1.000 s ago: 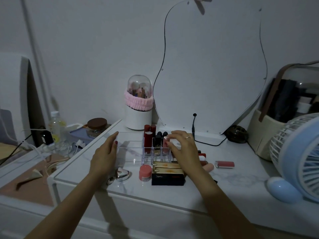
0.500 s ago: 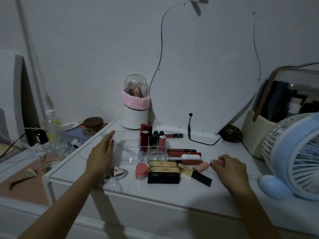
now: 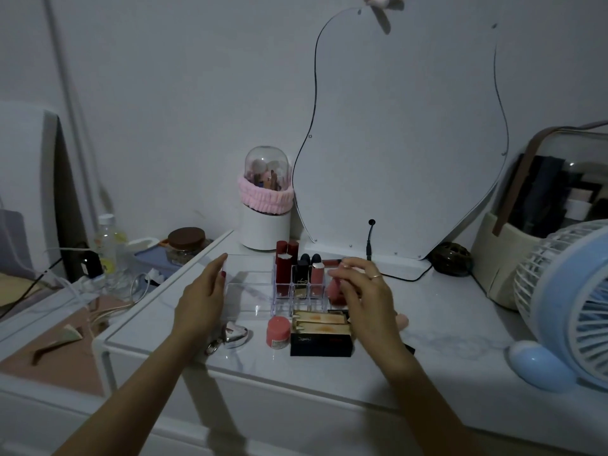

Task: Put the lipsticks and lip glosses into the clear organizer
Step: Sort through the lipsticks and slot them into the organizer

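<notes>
Several lipsticks (image 3: 297, 274) upright, caps upward

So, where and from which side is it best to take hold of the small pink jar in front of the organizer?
Probably from above, fingers around the round side wall of the pink jar. It stands upright and squat, with the black box close on its right and the organizer just behind, so the top and left side seem the most open. The left hand is nearest.
</notes>
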